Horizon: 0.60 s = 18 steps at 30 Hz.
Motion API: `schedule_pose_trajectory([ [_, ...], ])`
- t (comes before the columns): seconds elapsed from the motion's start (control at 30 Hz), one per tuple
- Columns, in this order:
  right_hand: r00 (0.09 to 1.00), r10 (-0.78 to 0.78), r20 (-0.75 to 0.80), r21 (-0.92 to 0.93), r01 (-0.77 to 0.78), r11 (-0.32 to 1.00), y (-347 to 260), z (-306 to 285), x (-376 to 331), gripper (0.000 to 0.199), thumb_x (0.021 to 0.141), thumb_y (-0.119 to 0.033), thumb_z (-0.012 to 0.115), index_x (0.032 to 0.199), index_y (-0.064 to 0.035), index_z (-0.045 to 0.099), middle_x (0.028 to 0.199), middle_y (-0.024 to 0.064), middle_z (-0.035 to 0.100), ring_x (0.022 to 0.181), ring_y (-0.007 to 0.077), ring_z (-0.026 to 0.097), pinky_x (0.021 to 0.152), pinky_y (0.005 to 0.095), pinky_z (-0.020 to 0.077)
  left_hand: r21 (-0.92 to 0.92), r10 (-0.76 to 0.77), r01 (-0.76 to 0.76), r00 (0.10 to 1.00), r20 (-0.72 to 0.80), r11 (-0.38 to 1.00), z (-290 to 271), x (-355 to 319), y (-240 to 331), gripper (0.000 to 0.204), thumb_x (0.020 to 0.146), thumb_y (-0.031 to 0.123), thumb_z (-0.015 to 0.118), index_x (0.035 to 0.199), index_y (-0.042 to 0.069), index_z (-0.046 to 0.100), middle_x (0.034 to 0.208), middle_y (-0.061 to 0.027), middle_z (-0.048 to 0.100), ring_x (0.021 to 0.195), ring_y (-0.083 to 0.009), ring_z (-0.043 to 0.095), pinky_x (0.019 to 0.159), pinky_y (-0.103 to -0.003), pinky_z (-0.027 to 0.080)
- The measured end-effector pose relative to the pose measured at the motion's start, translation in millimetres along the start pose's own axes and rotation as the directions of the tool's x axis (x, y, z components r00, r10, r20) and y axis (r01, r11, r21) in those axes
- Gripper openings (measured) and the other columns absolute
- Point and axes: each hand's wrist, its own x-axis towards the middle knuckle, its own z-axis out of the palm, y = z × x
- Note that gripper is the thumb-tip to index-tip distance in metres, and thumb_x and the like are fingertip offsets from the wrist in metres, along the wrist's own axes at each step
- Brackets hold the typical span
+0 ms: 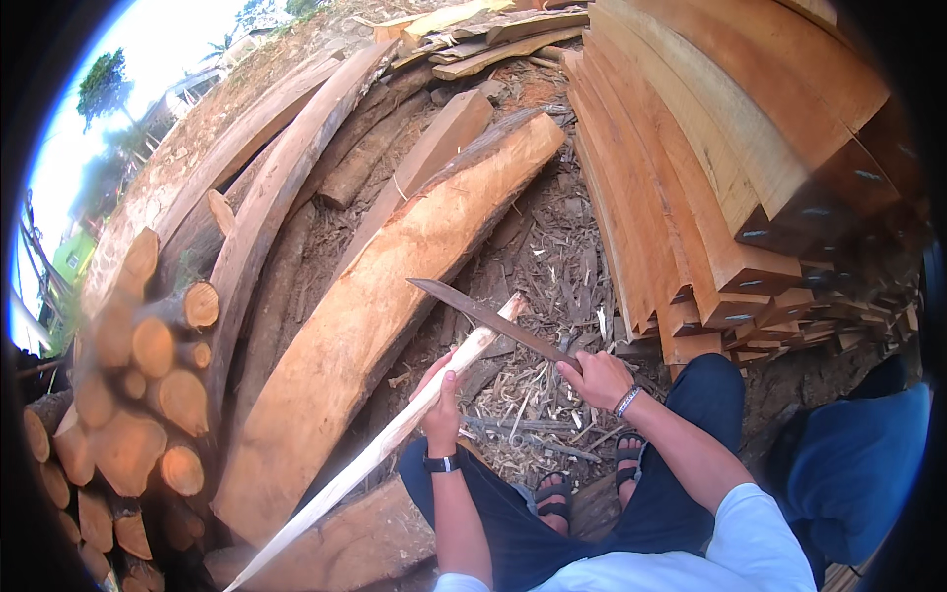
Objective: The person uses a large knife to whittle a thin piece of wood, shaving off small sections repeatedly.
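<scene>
My left hand (pixel 441 407) is closed around a long pale wooden pole (pixel 380 449), its bark stripped off. The pole slants from the lower left, where it narrows to a thin end, up to a thicker end near the middle. In my right hand (pixel 597 380) is the handle of a machete (pixel 528 340), its dark blade pointing up and left. The blade crosses the pole just below its thick end; whether it touches the wood I cannot tell. My left hand grips the pole lower down, below the blade.
A broad sawn slab (pixel 345 326) lies left of the pole. Cut round logs (pixel 182 405) are piled at far left, and squared beams (pixel 720 197) are stacked at right. Wood shavings (pixel 523 405) cover the ground by my sandalled feet (pixel 554 493). Something blue (pixel 858 464) is at lower right.
</scene>
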Motion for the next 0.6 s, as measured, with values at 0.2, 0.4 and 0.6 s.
schedule_pose_trajectory([
  [0.2,0.987,0.059,-0.147,0.101,-0.045,0.994,28,16,16,0.066,0.098,-0.056,0.043,0.084,0.0044,0.064,0.075,0.0294,0.065,0.076,0.0463,0.065,0.073,0.0540,0.0517,-0.130,-0.041,0.042,0.999,0.009,0.991,-5,0,2,0.037,0.100,0.014,0.057,0.130,-0.007,0.052,0.134,-0.0237,0.057,0.123,-0.0301,0.058,0.100,-0.039,0.054],
  [0.4,0.998,-0.040,-0.047,0.034,0.041,0.999,3,8,-1,0.064,0.098,-0.057,0.044,0.088,0.0034,0.063,0.074,0.0277,0.066,0.074,0.0458,0.067,0.071,0.0538,0.0534,-0.200,-0.044,0.026,0.995,-0.089,0.980,2,2,4,0.034,0.101,0.014,0.055,0.129,-0.006,0.053,0.133,-0.0222,0.057,0.121,-0.0288,0.059,0.099,-0.039,0.055],
  [0.6,0.997,-0.042,-0.059,-0.035,0.040,0.999,-2,3,2,0.063,0.097,-0.058,0.045,0.088,0.0025,0.063,0.070,0.0265,0.066,0.072,0.0450,0.067,0.068,0.0535,0.0542,-0.335,-0.144,0.081,0.975,-0.170,0.939,5,2,-5,0.029,0.101,0.014,0.055,0.125,-0.002,0.054,0.130,-0.0205,0.058,0.120,-0.0281,0.060,0.098,-0.039,0.056],
])
